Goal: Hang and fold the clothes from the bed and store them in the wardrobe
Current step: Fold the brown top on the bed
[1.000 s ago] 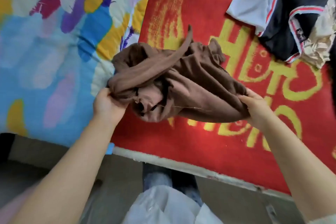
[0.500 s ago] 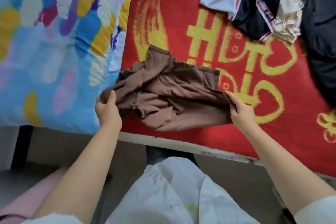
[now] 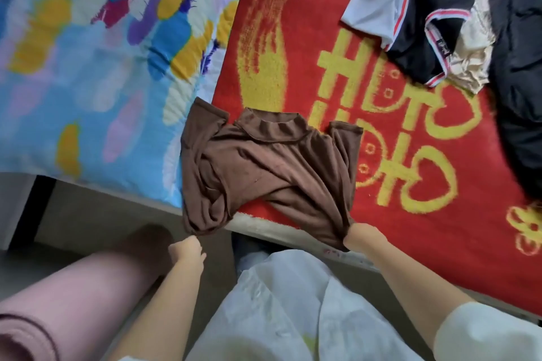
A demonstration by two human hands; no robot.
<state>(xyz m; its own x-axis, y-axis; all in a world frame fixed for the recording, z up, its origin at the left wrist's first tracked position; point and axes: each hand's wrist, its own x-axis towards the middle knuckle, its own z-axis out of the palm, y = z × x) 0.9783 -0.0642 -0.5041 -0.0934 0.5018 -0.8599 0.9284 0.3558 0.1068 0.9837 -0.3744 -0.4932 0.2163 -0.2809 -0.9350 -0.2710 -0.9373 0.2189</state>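
Lying collar-away on the near edge of the bed, brown top (image 3: 269, 167) now spread nearly flat, where half a second ago it sat bunched between both hands and a second ago was lifted in a crumpled ball. Neckband and both short sleeves now visible, formerly buried in folds. Hem drawn toward the viewer and hanging past the bed's pale edge (image 3: 258, 221).

Right hand (image 3: 362, 236) gripping the hem's right corner, fingers curled into the cloth, lower in frame than before. Left hand (image 3: 187, 252) pulled back to just below the hem's left corner, fingers curled; whether cloth is pinched between the fingertips cannot be told, as contact is hidden and blurred.

Fabric of the top: thin, soft knit, matte, with a ribbed round neckband and diagonal drape folds running from shoulders to hem.

Beneath it, red blanket (image 3: 293, 38): plush pile with yellow woven characters and hearts. To the left, quilted cover (image 3: 88, 67): smooth, printed with blue, yellow, purple and pink brush-like patches.

At upper right, heap of clothes (image 3: 434, 23): white and dark fabric with red-striped trim, a glossy cream piece, a dark padded garment.

At lower left, rolled pink mat (image 3: 67, 302), cylindrical, dull surface.
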